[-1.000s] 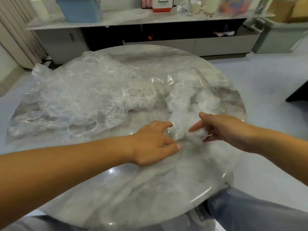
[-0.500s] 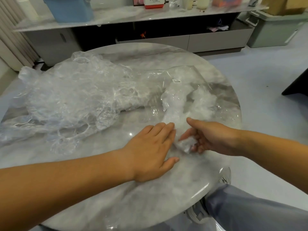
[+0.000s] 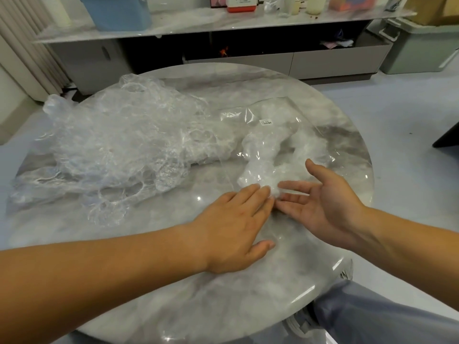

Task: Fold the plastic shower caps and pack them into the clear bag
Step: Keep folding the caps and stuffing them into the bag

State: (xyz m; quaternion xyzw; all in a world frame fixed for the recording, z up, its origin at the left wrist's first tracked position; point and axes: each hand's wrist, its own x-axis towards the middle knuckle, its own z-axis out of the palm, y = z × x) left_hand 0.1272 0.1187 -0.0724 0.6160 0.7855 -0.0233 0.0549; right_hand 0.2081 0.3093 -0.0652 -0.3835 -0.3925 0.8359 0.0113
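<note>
1. Head view, item: folded shower caps (image 3: 258,167). A white crumpled wad on the marble table (image 3: 248,281), at the near end of the clear bag (image 3: 293,115). I cannot tell whether it sits fully under the film. Its long axis runs away from me, toward the bag's label (image 3: 265,122).
2. Item: left hand (image 3: 236,227). Palm down, fingers straight, fingertips touching the wad's near end. It grasps nothing.
3. Item: right hand (image 3: 325,204). Palm turned up, fingers straight and pointing left, tips just beside the left fingertips at the wad's near end. Released, holding nothing.
4. Item: loose shower caps (image 3: 119,145). A large unfolded heap on the left half of the table, well apart from both hands, its right fringe reaching the bag.
5. Relation, my judgement: the wad lies straight ahead of both sets of fingertips with the bag beyond it. Any push would therefore go along the long axis, away from me. Both hands are about equally near.
6. Change: half a second ago the right fingers were curled round the wad's near end. They have since let go and the palm has rolled upward. The left hand stays flat, and the heap and bag lie as before.
</note>
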